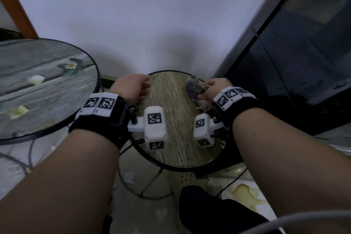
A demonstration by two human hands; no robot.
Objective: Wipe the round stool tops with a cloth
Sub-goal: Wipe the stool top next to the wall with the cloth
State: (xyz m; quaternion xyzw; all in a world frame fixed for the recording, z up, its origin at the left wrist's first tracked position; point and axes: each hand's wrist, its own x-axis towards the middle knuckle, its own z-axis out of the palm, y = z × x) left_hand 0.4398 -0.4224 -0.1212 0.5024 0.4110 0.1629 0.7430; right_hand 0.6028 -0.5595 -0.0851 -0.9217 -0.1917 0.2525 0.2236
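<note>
Our forearms fill the lower field, each wrist in a black band [106,119] carrying white blocks printed with black-and-white square code markers; we can read no lettering or brand on them. Our left hand [133,89] rests at the left edge of the wood-grain round stool top [171,100], fingers curled under toward the rim; we cannot tell whether they actually clamp it. Our right hand [214,89] grips a crumpled greyish cloth [195,91], which lies on the right rear part of that same top. A second, larger round top [47,89] with a grey plank-and-flower print stands to the left, apart from the first. A dark glossy cabinet [294,59] stands on the right, a white wall [152,15] behind. Pale scraps lie on the floor [133,201].
</note>
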